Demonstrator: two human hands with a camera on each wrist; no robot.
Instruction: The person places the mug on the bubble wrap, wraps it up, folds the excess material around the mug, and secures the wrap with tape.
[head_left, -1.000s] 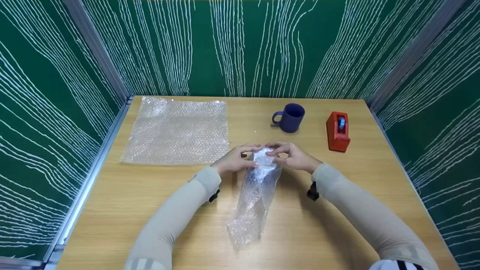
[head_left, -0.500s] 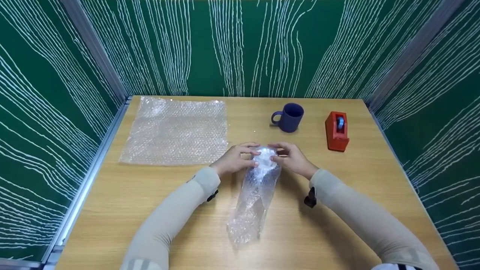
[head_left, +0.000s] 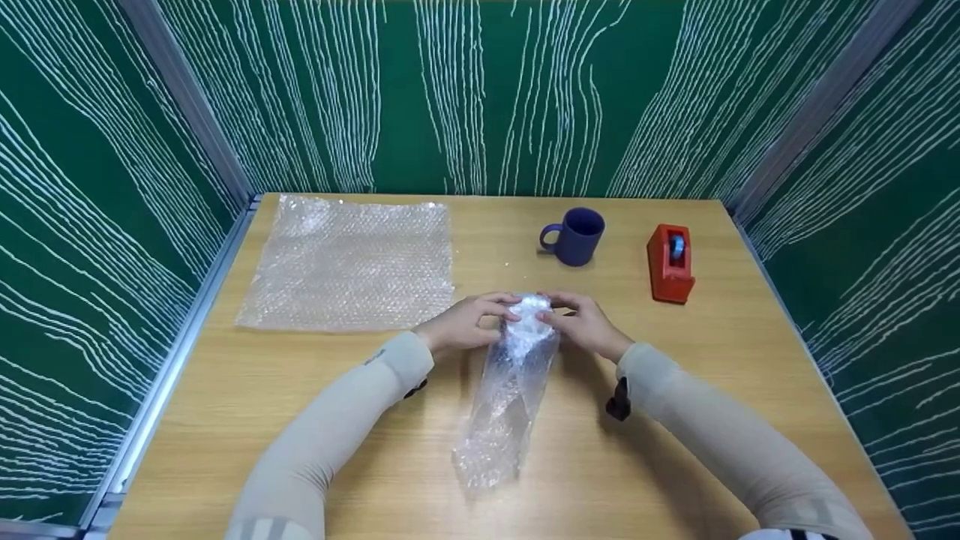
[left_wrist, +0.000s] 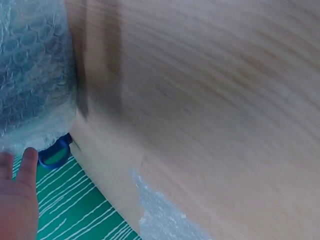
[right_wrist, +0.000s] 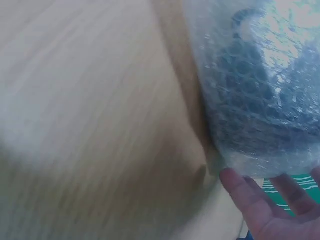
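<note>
A bundle of clear bubble wrap lies lengthwise at mid-table in the head view, its flat tail pointing at the wearer. Something dark blue shows through the wrap in the right wrist view; its kind is blurred by the bubbles. At the bundle's far end, my left hand grips the left side, thumb and fingers on the plastic. From the right, my right hand holds the same end, thumb over the shiny top. Both wrist views catch fingertips right at the wrap's end edge.
Behind the left hand a flat bubble wrap sheet is spread out. A dark blue mug stands toward the back, handle to the left. Farther right sits a red tape dispenser. Green panels with white lines enclose the table.
The right hand's fingers have drawn back from the top of the bundle to its right edge. The left hand has shifted slightly along the left side. The bundle stays in place.
</note>
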